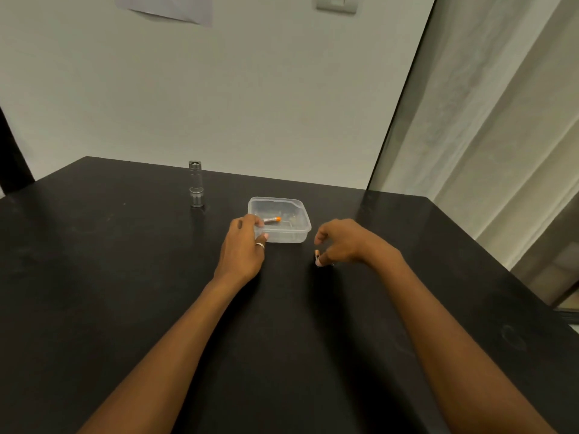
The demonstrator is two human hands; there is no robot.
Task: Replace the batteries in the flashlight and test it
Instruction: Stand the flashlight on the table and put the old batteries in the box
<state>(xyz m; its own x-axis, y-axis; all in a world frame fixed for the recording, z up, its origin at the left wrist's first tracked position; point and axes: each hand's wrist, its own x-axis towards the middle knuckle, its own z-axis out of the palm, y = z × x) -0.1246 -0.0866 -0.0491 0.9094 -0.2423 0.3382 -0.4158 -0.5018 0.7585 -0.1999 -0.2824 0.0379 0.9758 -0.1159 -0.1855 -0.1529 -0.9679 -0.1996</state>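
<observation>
The right hand [344, 242] covers most of a small battery [317, 254] on the surface [125, 277], its grip unclear, and the left hand [244, 245] hides one end of an orange-tipped battery [272, 219].

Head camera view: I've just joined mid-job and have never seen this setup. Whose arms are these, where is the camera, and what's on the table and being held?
There is no machine here. These are a person's two bare arms, seen from a wide-angle camera worn on their head, looking forward and down. On the black table, a silver flashlight stands upright at the far left, and a clear plastic container sits in the middle. The left hand pinches an orange-tipped battery over the container's near-left corner. The right hand hovers with curled fingers beside a second small battery on the table. Whether it grips that one is unclear.
</observation>
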